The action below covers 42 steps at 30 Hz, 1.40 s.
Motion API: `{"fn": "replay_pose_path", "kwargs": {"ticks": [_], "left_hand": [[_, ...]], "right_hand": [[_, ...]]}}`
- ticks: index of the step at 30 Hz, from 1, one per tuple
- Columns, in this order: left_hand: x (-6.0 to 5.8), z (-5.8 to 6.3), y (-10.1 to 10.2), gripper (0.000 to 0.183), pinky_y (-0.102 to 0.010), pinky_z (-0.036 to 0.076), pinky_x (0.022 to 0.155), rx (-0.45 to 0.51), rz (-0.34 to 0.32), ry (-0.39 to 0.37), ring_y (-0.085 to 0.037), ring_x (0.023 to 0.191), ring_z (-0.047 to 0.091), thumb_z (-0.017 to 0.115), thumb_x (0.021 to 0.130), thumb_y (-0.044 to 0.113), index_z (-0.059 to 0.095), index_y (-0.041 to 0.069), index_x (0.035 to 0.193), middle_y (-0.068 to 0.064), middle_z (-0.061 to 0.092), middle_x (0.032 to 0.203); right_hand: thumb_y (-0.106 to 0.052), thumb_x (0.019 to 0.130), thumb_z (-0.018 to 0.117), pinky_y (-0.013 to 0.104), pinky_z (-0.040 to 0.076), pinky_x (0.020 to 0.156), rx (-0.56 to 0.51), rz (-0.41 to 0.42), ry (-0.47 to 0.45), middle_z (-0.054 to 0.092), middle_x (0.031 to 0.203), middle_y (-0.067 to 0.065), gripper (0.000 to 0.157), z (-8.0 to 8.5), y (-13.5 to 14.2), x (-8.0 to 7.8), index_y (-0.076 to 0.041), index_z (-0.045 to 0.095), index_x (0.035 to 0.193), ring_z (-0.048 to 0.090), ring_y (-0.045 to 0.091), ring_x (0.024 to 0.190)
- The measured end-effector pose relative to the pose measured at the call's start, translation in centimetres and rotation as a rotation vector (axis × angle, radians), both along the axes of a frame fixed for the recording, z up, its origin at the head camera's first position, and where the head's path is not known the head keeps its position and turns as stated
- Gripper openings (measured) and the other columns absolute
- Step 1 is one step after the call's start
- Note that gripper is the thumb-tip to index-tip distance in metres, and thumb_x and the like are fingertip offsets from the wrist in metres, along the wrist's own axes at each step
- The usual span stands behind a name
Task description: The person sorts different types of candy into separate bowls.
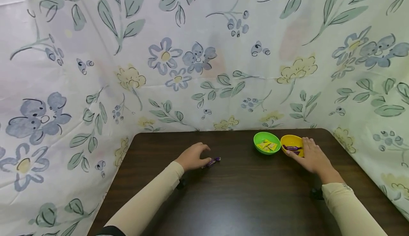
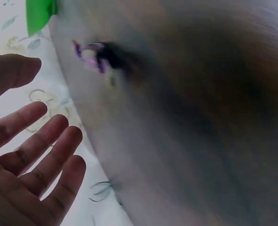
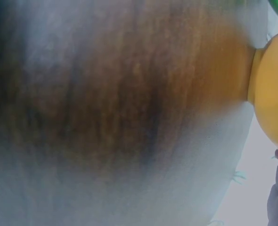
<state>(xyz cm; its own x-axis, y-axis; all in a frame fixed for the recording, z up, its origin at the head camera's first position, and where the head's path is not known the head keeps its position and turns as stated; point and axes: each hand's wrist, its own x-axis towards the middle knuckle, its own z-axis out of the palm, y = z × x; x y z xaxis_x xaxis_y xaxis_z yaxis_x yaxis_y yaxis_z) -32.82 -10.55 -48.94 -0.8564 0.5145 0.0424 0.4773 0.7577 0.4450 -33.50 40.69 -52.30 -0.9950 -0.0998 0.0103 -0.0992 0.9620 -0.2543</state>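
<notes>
My left hand [image 1: 193, 157] is over the left part of the table, its fingers apart and loosely bent. Right by its thumb and fingertips lies a candy in a purple twist wrapper [image 1: 213, 162]; the left wrist view shows that candy [image 2: 95, 57] on the table, apart from the spread left fingers [image 2: 59, 146]. At the right, my right hand [image 1: 314, 158] rests against the side of a yellow bowl [image 1: 291, 139], fingers extended along its right side and thumb at its near rim. Purple-wrapped candies [image 1: 291, 148] lie inside this bowl, partly hidden by the hand.
A green bowl [image 1: 262, 135] holding several yellow-wrapped candies [image 1: 267, 144] stands just left of the yellow bowl. Behind the dark wooden table [image 1: 236, 193] hangs a floral cloth [image 1: 223, 97], which also runs along both sides.
</notes>
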Motion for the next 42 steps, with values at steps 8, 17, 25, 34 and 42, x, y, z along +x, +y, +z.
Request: {"fn": "replay_pose_path", "kwargs": {"ticks": [8,17,25,34,42], "left_hand": [[0.5,-1.3,-0.7,0.042,-0.043,0.058,0.093,-0.019,-0.008,-0.027,-0.019,0.104,0.066,0.077,0.096,0.037,0.072,0.010,0.128,-0.004,0.070,0.114],[0.4,-3.0,0.0,0.031,-0.029,0.049,0.075,-0.048,-0.033,0.009,-0.008,0.082,0.053,0.080,0.093,0.033,0.075,0.016,0.118,0.004,0.062,0.095],[0.5,-3.1,0.7,0.028,-0.026,0.047,0.068,-0.074,-0.011,0.046,-0.007,0.076,0.051,0.080,0.094,0.032,0.076,0.016,0.116,0.003,0.062,0.092],[0.1,-3.3,1.3,0.019,-0.026,0.049,0.069,-0.082,-0.005,0.024,-0.006,0.076,0.054,0.078,0.094,0.027,0.077,0.018,0.111,0.005,0.064,0.091],[0.1,-3.0,1.6,0.019,-0.026,0.048,0.069,-0.098,-0.010,0.031,-0.006,0.077,0.052,0.078,0.094,0.025,0.078,0.018,0.111,0.006,0.062,0.091]], "right_hand": [[-0.075,0.101,0.044,0.074,0.015,0.123,-0.004,-0.003,0.000,0.014,0.162,0.050,0.119,0.1,0.0,-0.1,0.022,0.007,0.159,0.013,0.064,0.153],[-0.075,0.101,0.045,0.074,0.016,0.123,-0.009,-0.008,0.006,0.015,0.162,0.049,0.119,-0.1,0.0,0.1,0.022,0.009,0.159,0.014,0.064,0.153],[-0.074,0.101,0.045,0.075,0.017,0.122,-0.004,-0.009,0.017,0.017,0.162,0.049,0.117,0.0,0.0,0.1,0.022,0.010,0.159,0.016,0.064,0.152],[-0.074,0.102,0.045,0.075,0.017,0.122,-0.004,-0.007,0.020,0.016,0.162,0.049,0.117,0.0,0.1,0.1,0.022,0.010,0.159,0.015,0.064,0.153],[-0.076,0.101,0.044,0.074,0.016,0.123,-0.008,-0.009,0.019,0.016,0.162,0.049,0.118,-0.3,0.1,-0.1,0.021,0.011,0.160,0.016,0.064,0.152]]}}
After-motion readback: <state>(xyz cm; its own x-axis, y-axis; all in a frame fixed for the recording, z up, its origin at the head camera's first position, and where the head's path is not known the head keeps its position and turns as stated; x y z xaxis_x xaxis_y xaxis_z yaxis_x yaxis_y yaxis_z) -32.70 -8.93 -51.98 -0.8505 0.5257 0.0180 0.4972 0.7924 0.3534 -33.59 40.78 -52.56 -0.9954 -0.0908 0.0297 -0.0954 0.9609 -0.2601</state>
